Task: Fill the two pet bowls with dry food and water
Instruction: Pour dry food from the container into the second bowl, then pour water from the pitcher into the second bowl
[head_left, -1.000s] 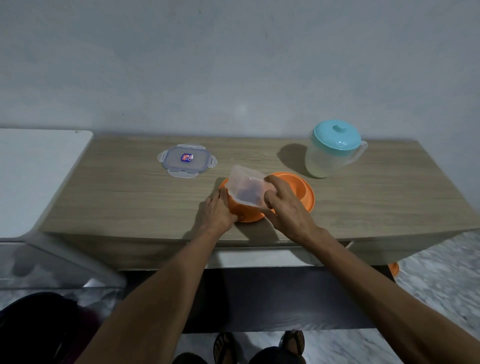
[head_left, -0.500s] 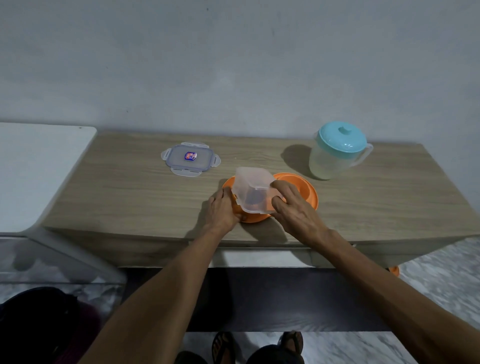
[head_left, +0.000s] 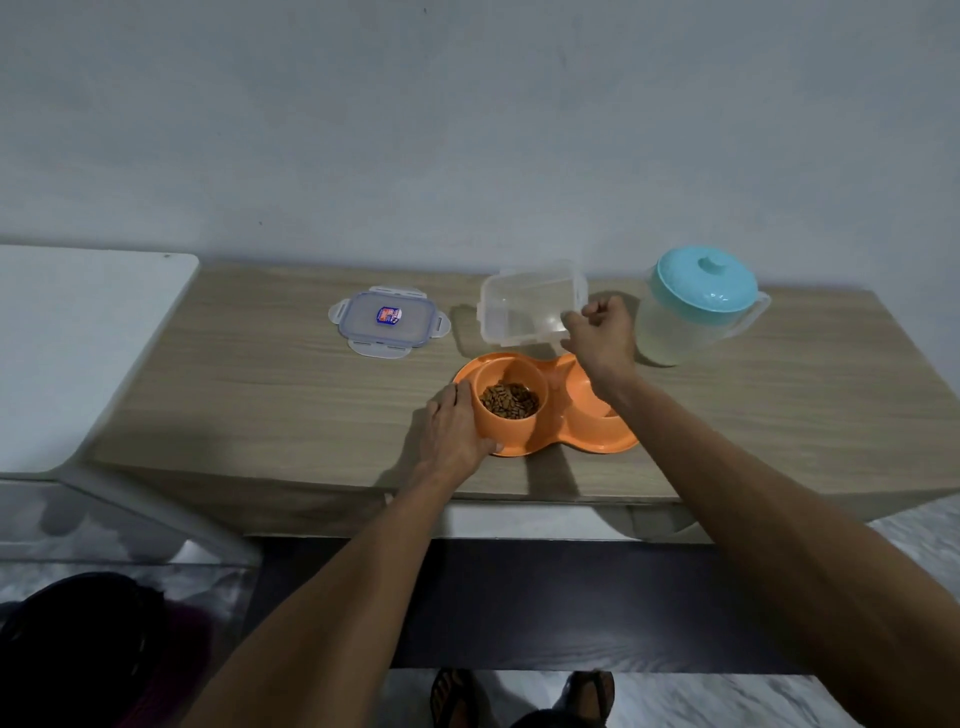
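From the head camera, the orange double pet feeder (head_left: 545, 431) sits near the front edge of the wooden table (head_left: 260, 395); its left bowl (head_left: 509, 400) holds brown dry food (head_left: 509, 401), while the right bowl (head_left: 587, 395) is partly hidden by the forearm. The left hand (head_left: 454, 434) wraps the left bowl's side; the right hand (head_left: 600, 332) grips the rim of an empty clear container (head_left: 524, 306) behind the feeder; the container's lid (head_left: 387, 319) lies flat to the left, and a pitcher (head_left: 696, 312) with a teal lid stands to the right.
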